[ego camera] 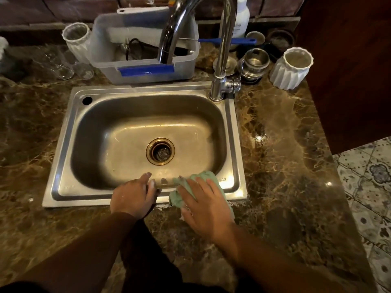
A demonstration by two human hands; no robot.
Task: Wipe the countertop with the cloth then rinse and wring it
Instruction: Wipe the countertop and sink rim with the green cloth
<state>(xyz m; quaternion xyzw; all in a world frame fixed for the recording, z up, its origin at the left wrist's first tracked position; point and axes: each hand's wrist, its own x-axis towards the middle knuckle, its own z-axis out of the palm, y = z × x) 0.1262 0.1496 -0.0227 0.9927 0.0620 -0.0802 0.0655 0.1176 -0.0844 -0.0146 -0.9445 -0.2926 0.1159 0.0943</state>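
The cloth [184, 193], low in the frame right of centre, is pressed flat under the spread right hand [206, 210], lying across the sink [63, 157] front rim and counter [285, 166], apparently so both can be wiped. The left hand [133, 196] is rested open and empty on the rim, probably for support. The tap [222, 49] is seen dry above.

Marble countertop [285, 144], inset sink [146, 89] (steel), vase [291, 69], tub [146, 75]

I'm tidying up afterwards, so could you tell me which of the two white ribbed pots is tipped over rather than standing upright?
The white ribbed pot left of the plastic tub leans against it; the other pot, right of the faucet, stands upright.
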